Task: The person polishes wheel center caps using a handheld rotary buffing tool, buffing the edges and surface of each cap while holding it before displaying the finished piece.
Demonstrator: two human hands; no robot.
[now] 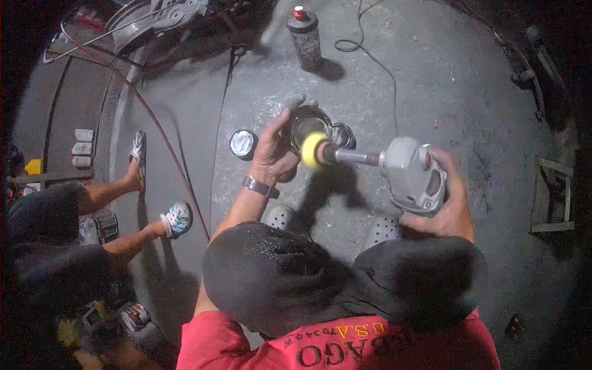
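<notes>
1. Worn grey floor [431, 92], scuffed and flecked. Dark bottle [306, 46] with a red cap upright beyond the hands; thin cable [385, 68] looped on the floor to its right.
2. Left hand [271, 161]: fingers curled around the outer edge of a round metal piece [307, 125], open face toward the viewer. Piece lies ahead of the palm and to its right. Grip judged firm.
3. Right hand [455, 197]: closed on the body of a grey power tool [404, 169]. Exact finger position on the controls: cannot tell.
4. Key relation: metal shaft [361, 158] runs crosswise, from the tool body leftward to a round yellow pad [313, 150]. Pad overlaps the near right part of the metal piece in view; contact cannot be confirmed. Left hand is nearer to both pad and piece; right hand sits at the far end of the shaft.
5. Pad edges soft, possibly from spin (judgement).
6. Nearby: shiny round part [243, 143] on the floor left of the left hand; second round part [343, 136] just right of the held piece, partly hidden.
7. Another person's leg [114, 191] at far left, well apart from the work.
</notes>
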